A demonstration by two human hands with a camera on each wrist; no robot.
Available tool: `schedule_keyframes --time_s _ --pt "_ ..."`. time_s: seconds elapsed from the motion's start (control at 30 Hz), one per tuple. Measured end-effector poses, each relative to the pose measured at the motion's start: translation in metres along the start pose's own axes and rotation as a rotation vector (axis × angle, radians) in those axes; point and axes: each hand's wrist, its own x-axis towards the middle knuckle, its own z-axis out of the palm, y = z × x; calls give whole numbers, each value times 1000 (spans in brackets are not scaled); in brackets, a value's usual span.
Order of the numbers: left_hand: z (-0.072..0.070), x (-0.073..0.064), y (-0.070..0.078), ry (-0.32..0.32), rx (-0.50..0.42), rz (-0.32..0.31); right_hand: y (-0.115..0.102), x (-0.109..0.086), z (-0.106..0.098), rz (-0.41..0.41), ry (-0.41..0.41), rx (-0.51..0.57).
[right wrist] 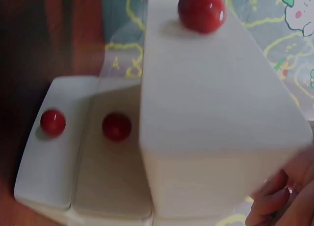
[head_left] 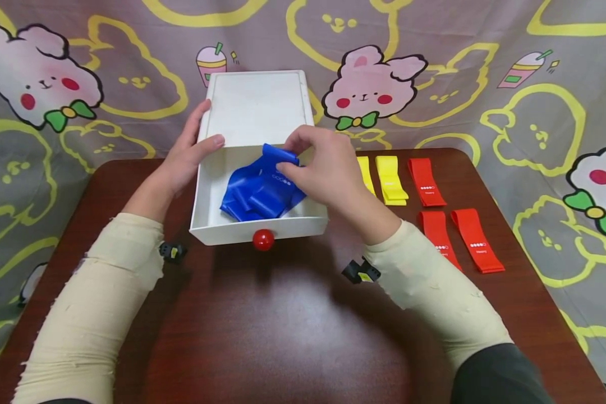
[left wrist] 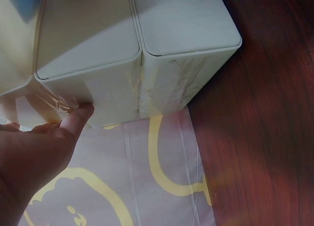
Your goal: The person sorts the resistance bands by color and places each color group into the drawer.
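Note:
A white drawer cabinet stands at the back of the table, its top drawer pulled out toward me. Inside the drawer lie crumpled blue resistance bands. My right hand pinches the upper edge of a blue band between thumb and fingers, over the drawer's right side. Against the cabinet's left side rests my left hand, its thumb at the front edge of the top. The left wrist view shows that thumb pressing the cabinet's side. A red knob sits on the drawer front.
Right of the cabinet lie folded yellow bands and several red bands, some partly behind my right arm. Two lower drawers with red knobs are closed in the right wrist view. A patterned cloth hangs behind the table.

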Motion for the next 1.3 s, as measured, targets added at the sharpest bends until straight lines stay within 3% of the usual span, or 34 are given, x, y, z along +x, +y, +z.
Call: schedule_keyframes --time_s 0.1,0.27,0.8,1.07,1.3 --pt "0 0 -1 -3 -6 -1 12 -4 -7 -25 29 -53" --pt "0 0 -1 2 -2 -4 32 -11 -19 -47 91 -47" --pt "0 1 -1 5 6 3 95 -44 -36 112 198 65" --pt "0 1 -1 7 7 -9 134 -60 -44 124 235 65" --pt "1 1 -1 5 4 -10 163 -76 -57 225 225 44"
